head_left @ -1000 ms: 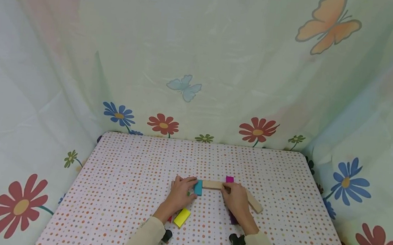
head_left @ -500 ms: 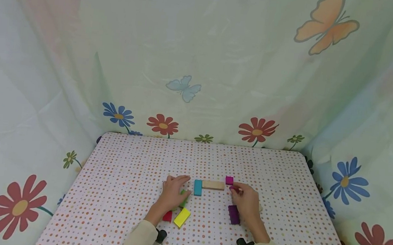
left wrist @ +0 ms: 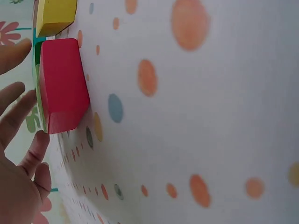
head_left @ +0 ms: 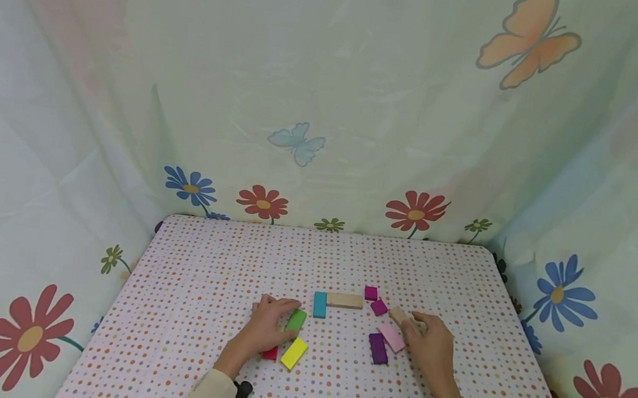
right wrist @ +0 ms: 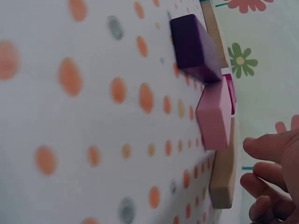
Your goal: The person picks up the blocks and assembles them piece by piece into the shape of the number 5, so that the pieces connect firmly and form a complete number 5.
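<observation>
Though near the hands (head_left: 265, 326), green block (head_left: 296, 320) and wooden block (right wrist: 224, 175) plain-faced.

I see open bench (head_left: 497, 347) right of the right hand (head_left: 433, 348); leftward, the pink block (head_left: 391, 338) and purple block (head_left: 378, 349) bar its path.
</observation>
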`<action>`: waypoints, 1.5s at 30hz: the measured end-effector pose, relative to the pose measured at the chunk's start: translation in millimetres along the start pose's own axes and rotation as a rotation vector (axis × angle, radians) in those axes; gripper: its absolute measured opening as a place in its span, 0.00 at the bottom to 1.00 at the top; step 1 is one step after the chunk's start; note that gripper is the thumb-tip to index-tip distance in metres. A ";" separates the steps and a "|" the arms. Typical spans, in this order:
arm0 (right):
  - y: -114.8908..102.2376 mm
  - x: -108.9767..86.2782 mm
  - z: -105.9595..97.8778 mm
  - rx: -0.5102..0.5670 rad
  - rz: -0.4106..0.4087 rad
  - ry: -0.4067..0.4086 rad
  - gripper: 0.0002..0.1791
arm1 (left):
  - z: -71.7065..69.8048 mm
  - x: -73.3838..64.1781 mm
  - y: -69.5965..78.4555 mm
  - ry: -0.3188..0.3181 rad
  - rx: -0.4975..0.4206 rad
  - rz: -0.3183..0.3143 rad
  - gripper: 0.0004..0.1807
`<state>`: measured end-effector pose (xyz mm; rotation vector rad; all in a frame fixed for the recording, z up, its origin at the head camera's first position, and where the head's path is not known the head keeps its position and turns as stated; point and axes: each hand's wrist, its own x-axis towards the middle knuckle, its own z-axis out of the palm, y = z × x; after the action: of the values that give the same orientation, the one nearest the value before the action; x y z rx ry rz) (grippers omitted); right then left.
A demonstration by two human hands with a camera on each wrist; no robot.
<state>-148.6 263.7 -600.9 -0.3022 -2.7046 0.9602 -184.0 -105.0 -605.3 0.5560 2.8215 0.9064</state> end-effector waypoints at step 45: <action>-1.4 -14.0 -3.1 0.017 -0.013 -0.056 0.24 | 8.0 -6.7 1.1 0.083 -0.076 0.013 0.28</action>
<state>-134.6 260.6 -600.1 -0.2582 -2.7436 1.0017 -175.6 -102.5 -611.1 0.5389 2.8448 1.0583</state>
